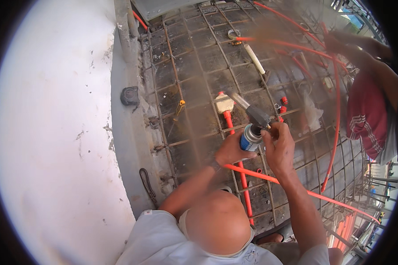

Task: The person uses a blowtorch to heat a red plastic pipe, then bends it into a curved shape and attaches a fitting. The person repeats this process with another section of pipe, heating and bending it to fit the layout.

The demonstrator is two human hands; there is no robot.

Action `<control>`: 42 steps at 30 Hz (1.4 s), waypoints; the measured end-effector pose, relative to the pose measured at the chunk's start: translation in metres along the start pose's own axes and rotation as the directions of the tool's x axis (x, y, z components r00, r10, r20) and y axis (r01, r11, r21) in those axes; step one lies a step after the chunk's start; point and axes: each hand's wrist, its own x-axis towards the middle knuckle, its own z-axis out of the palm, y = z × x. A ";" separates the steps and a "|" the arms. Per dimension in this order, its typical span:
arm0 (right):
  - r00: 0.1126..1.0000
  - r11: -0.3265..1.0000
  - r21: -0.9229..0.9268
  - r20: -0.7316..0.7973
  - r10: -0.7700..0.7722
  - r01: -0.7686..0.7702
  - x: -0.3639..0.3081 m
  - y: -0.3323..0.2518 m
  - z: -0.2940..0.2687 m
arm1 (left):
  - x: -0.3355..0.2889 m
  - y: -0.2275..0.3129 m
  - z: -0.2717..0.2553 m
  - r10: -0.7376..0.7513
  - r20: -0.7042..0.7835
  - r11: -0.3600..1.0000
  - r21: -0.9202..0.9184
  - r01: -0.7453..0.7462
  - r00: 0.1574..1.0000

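My left hand (pixel 233 149) is wrapped round the blue-and-white gas canister (pixel 250 138) of a blowtorch (pixel 257 115). The torch's metal nozzle tilts up and left, close to a cream junction box (pixel 224 103); no flame shows. My right hand (pixel 280 143) is closed, fingertips pinched at the back of the black torch head, perhaps on its small knob, which they mostly hide. From the box an orange conduit (pixel 228 118) runs toward me beneath my left hand. Another orange conduit (pixel 269 178) crosses under my wrists to the right; whether my left hand touches it, I cannot tell.
A rebar grid (pixel 220 47) covers the dark formwork. A tape measure (pixel 129 96) and yellow-handled tool (pixel 180 106) lie left, a white pipe (pixel 254 59) and red fittings (pixel 283 104) ahead. Along the left stands a white wall (pixel 62 110). Another person's arm (pixel 362 53) reaches in at right.
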 end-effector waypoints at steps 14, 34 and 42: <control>0.821 0.618 0.548 0.450 0.351 -0.564 0.027 0.004 0.013 | 0.016 -0.001 -0.043 -0.012 -0.003 0.989 0.146 0.012 1.000; 0.506 0.850 -0.356 0.688 0.520 -0.389 -0.108 0.150 -0.080 | 0.069 -0.106 -0.147 -0.080 -0.500 0.946 0.234 0.224 0.862; 0.570 0.808 -0.545 0.599 0.562 -0.224 -0.145 0.229 -0.133 | 0.079 -0.133 -0.155 -0.183 -0.454 0.982 -0.039 0.185 0.872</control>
